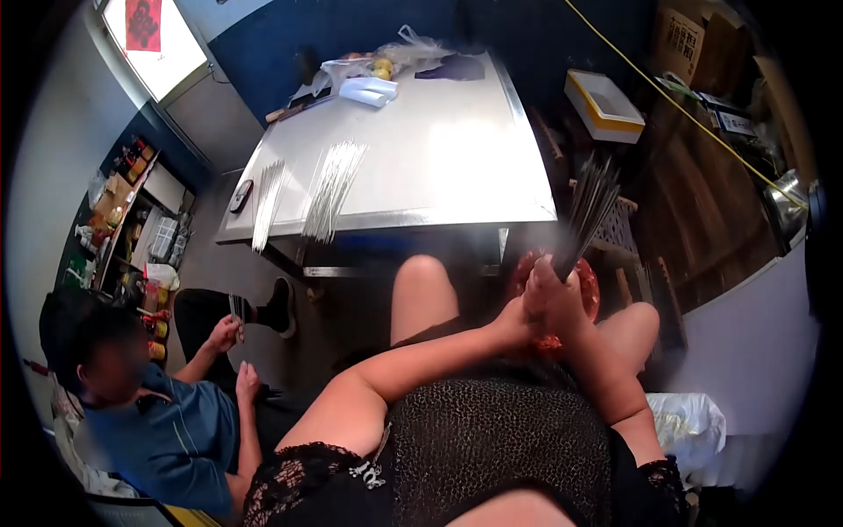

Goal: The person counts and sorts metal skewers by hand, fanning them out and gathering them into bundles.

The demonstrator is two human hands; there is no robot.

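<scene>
A bundle of thin dark skewers (593, 206) points up and away from my two hands, which meet around its lower end. My right hand (564, 297) is closed at the base of the bundle. Pressed against it, my left hand (525, 312) is also closed there; its fingers partly overlap the right hand. Behind and below both hands is a round container with red contents (590, 285), mostly covered by them. Two loose bunches of thin pale sticks, one larger (335, 191) and one smaller (268, 204), lie at the table's near left edge.
The white table (421, 149) has bags and fruit (382, 68) at its back and a phone (241, 196) at its left corner. A co-worker (176, 422) sits at left, holding thin sticks. A yellow-white box (606, 105) stands right; a white sack (689, 426) lies lower right.
</scene>
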